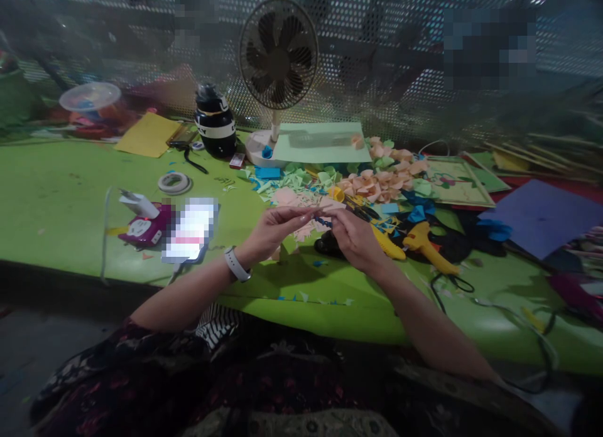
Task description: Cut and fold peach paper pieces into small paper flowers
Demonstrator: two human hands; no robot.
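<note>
My left hand (277, 233), with a white watch band (237, 265) at the wrist, is closed in a pinch above the green table (301, 311). Its fingertips meet those of my right hand (355, 237), which is also closed. A small dark blue twisted piece (323, 221) shows at the right hand's fingers. Whatever sits between the left fingertips is too small and covered to make out. Just behind the hands lie pale paper scraps (308, 226) and a heap of peach paper petals (367, 184). Beneath the right hand is a black object (327, 242), partly hidden.
A yellow glue gun (428, 243) with a cord lies on the right, near a purple sheet (546, 214). To the left are a lit phone (191, 230), a purple extension socket (147, 226) and a tape roll (174, 183). A fan (279, 57) and black bottle (215, 123) stand behind.
</note>
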